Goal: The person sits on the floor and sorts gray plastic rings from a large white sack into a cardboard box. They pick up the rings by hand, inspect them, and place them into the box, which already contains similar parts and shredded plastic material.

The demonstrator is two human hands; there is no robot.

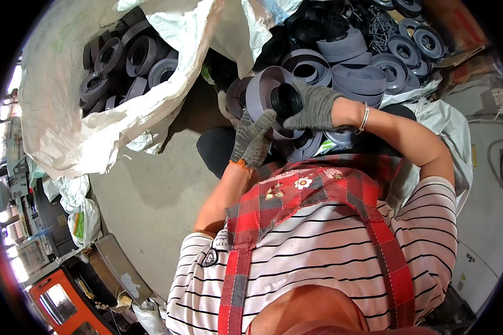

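My left hand point(254, 137), in a grey knit glove, grips the lower left side of a wide grey plastic ring point(259, 94) held tilted in front of me. My right hand point(314, 106), gloved alike, is closed around a black round plastic piece point(288, 100) at the ring's open side. Whether the black piece sits inside the ring or just in front of it I cannot tell. Right behind my hands lie more grey flanged rings point(306, 66) and stacked grey collars point(359, 78). Several similar grey pieces point(299, 146) rest just below my hands.
To the left stands a big white woven sack point(103, 139) with several grey rings point(141, 56) inside. Black round parts point(310, 30), a heap of screws point(377, 33) and grey discs point(429, 42) lie at the back. An orange-framed object point(58, 301) stands at lower left.
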